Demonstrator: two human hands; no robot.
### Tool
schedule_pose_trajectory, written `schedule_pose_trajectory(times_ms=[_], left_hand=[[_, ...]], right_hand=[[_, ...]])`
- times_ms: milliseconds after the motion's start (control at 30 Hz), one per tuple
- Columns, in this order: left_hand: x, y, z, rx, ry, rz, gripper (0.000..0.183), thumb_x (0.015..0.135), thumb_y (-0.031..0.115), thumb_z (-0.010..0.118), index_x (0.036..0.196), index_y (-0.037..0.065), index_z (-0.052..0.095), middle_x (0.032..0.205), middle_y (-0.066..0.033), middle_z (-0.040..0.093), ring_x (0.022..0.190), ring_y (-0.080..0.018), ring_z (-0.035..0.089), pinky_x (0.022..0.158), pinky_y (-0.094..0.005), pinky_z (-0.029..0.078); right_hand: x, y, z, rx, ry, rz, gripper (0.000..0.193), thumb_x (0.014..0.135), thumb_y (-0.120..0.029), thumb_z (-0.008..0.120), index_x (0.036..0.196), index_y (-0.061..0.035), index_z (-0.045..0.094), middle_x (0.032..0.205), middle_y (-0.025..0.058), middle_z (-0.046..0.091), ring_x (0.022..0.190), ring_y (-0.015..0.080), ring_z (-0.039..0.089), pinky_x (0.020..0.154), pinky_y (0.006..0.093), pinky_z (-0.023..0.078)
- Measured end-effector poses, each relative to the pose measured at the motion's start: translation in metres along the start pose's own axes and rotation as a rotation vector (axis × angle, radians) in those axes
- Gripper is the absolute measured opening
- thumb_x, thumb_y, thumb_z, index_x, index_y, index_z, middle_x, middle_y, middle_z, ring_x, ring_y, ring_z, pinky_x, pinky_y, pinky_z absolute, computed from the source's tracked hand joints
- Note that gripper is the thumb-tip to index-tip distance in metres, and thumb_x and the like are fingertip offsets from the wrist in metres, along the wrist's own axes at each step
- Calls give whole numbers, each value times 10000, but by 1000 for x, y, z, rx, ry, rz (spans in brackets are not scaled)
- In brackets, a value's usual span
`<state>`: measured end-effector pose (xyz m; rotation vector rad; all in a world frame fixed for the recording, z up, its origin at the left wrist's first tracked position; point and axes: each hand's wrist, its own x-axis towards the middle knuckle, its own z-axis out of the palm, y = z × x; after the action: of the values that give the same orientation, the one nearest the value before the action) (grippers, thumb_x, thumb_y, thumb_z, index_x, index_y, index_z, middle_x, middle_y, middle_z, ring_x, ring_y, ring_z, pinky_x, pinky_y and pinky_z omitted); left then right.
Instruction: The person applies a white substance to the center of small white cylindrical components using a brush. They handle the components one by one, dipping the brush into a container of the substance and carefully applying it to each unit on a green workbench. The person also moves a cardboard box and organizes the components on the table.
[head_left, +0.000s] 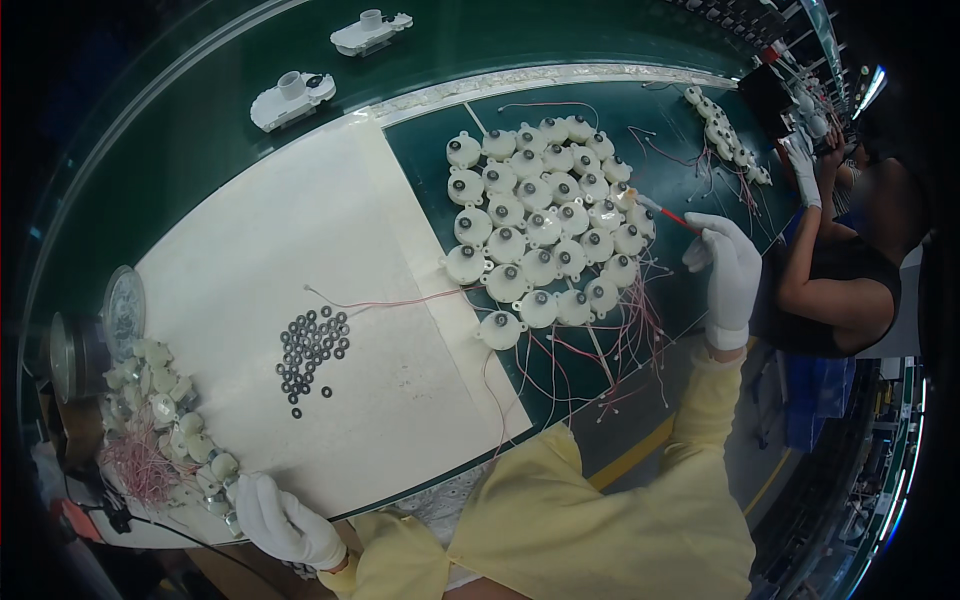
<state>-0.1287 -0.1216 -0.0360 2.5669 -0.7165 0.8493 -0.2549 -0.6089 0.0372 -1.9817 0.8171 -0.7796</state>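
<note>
- Head view: our white-gloved right hand (728, 272) is closed around a thin red-handled brush (668, 215), its tip touching the cluster of round white motors (540, 225).
- Our gloved left hand (285, 520) rests loosely curled, grasping nothing, beside a heap of motors (165, 420).
- We cannot tell which motors are already brushed; small black washers (312, 345) lie unused on the white sheet (250, 270).

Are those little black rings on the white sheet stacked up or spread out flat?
Spread flat. The black rings lie in one loose cluster on the white sheet, mostly side by side; none looks piled.
</note>
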Motion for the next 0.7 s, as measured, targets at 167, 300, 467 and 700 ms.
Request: schedule_pose_trajectory(times_ms=[167,300,467,700], left_hand=[[2,1,0,0,1,1,300,874,-29,487,1146,-43,612,1158,-196,618,1081,-364,583,983,-469,451],[1,0,0,15,-8,-7,305,876,-28,489,1154,-42,612,1165,-199,615,1080,-365,582,983,-463,451],[-1,0,1,5,-10,-28,319,876,-43,484,1169,-47,609,1178,-207,611,1083,-367,580,984,-458,449],[-2,-2,1,25,-20,-42,288,897,-39,499,1157,-58,623,1200,-210,613,1107,-370,578,987,-456,441]], right_hand=[[3,-2,10,63,5,-33,286,907,-57,452,1047,57,673,714,61,624,631,101,589,580,206,441],[3,0,11,19,-15,3,301,905,-84,456,1066,63,664,702,62,614,621,105,576,581,216,440],[-8,3,-5,27,-44,-73,307,884,-5,454,1100,74,656,830,106,678,764,144,648,696,232,490],[-22,26,-26,-122,20,-230,399,799,144,454,1122,50,668,971,138,699,878,190,677,837,282,519]])
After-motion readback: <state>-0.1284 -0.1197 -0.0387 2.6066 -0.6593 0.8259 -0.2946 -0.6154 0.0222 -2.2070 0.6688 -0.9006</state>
